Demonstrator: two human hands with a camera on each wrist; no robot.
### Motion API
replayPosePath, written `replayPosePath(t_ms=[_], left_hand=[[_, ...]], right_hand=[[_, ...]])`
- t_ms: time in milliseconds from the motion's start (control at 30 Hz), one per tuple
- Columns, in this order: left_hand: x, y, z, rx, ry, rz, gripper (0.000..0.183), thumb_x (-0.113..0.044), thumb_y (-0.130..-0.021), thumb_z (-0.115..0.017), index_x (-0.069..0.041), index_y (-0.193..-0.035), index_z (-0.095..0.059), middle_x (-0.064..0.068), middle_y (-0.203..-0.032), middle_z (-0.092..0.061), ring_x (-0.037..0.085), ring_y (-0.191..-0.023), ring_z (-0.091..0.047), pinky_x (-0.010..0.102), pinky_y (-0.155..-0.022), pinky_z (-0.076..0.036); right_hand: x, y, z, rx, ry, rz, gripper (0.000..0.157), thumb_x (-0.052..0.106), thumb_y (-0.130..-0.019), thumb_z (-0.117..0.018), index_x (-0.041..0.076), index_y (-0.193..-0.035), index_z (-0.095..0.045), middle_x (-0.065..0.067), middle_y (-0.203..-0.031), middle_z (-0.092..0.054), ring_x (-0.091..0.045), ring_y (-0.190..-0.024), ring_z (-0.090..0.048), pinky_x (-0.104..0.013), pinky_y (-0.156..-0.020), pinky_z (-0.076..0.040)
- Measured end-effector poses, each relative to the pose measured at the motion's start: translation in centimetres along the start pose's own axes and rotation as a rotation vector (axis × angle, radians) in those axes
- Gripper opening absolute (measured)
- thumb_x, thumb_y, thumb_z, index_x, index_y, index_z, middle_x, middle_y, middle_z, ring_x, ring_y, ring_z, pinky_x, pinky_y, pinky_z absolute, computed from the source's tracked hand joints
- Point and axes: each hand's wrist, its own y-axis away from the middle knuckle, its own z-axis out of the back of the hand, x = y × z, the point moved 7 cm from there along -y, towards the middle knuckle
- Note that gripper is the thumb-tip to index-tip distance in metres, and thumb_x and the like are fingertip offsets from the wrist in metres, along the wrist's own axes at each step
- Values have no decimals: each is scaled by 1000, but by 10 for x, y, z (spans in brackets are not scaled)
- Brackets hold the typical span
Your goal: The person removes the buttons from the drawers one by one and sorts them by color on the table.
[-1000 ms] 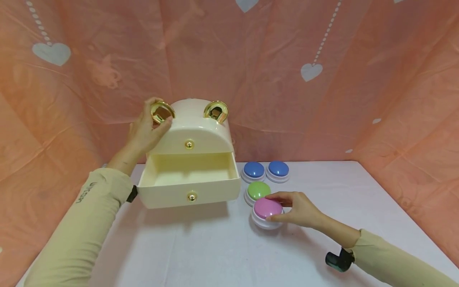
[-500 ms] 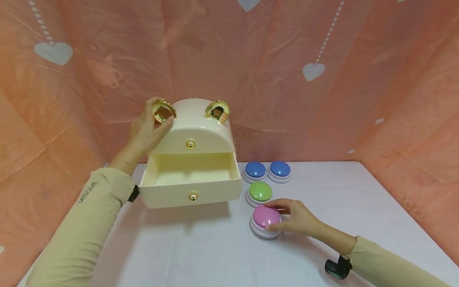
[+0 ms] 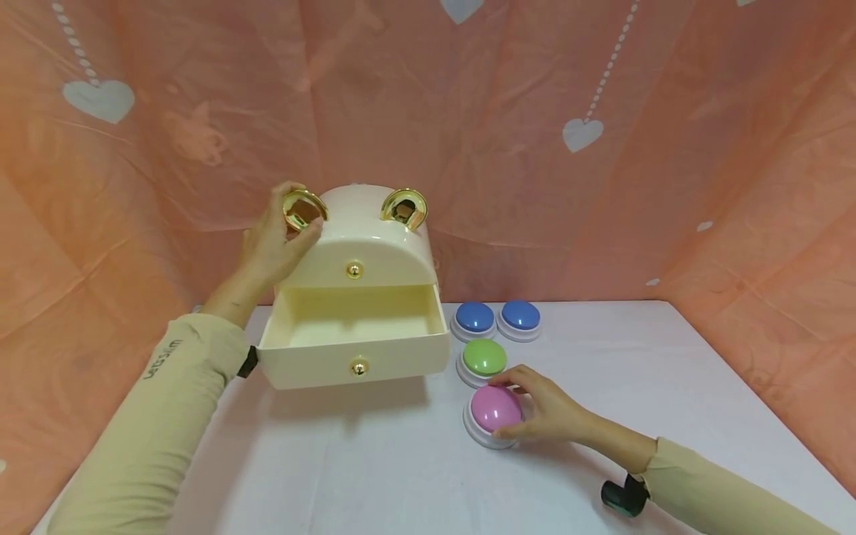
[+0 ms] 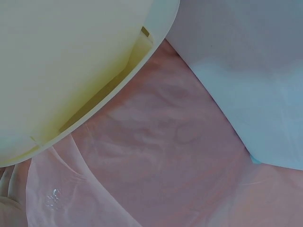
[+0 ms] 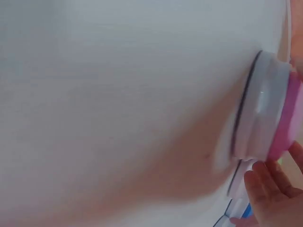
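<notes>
My left hand grips the left gold ear of a cream, dome-topped drawer box in the head view. The lower drawer is pulled out, its inside bare. In the left wrist view the cream box fills the upper left, and fingers show at the lower left corner. To the right, my right hand holds a pink-topped push button by its sides, thumb nearest me. The right wrist view shows its white base at the tabletop, fingertips right at its edge.
Behind the pink button stands a green push button. Two blue push buttons, a left one and a right one, sit near the table's back edge. Pink cloth with white hearts hangs behind the white table.
My right hand has brought the pink button toward me and slightly left, away from the green one, and down to the table. The left hand and the box have stayed put.
</notes>
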Motion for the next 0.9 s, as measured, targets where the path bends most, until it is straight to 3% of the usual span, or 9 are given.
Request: replayPosePath(t_ms=[133, 300, 533, 733, 900], left_hand=[[0, 0, 0, 1, -10, 3, 58, -43, -93, -48, -23, -141, -22, 23, -125, -52, 45, -107, -51, 62, -90, -32], [0, 1, -1, 11, -8, 5, 58, -43, -94, -48, -24, -141, -21, 23, -124, -52, 44, -107, -51, 63, -91, -31], [1, 0, 0, 0, -4, 0, 58, -44, -93, -47, -23, -141, -22, 23, -123, -53, 43, -108, -52, 62, -92, -30], [1, 0, 0, -4, 4, 3, 59, -44, -93, -48, -23, -141, -22, 24, -127, -51, 45, -109, -51, 62, -94, -29], [0, 1, 1, -6, -3, 0, 59, -44, -93, -48, -23, -141, -22, 24, -127, -52, 45, -108, -52, 62, -92, -31]], right_hand=[[11, -7, 5, -57, -19, 56, 57, 28, -72, -83, 7, -120, -61, -5, -112, -62, -26, -106, -59, -40, -90, -51], [34, -18, 6, -162, -134, 137, 42, 16, -77, -80, 3, -113, -64, -12, -107, -66, -29, -99, -63, -35, -82, -55], [61, -31, 1, -264, -239, 241, 28, 6, -79, -76, 3, -106, -67, -11, -97, -70, -21, -88, -67, -28, -71, -56], [82, -38, -3, -315, -321, 352, 25, 1, -80, -74, 0, -103, -67, -14, -92, -71, -17, -82, -68, -27, -64, -55], [99, -44, -9, -317, -352, 359, 27, -2, -79, -73, 1, -105, -67, -13, -90, -72, -19, -81, -69, -26, -61, -54]])
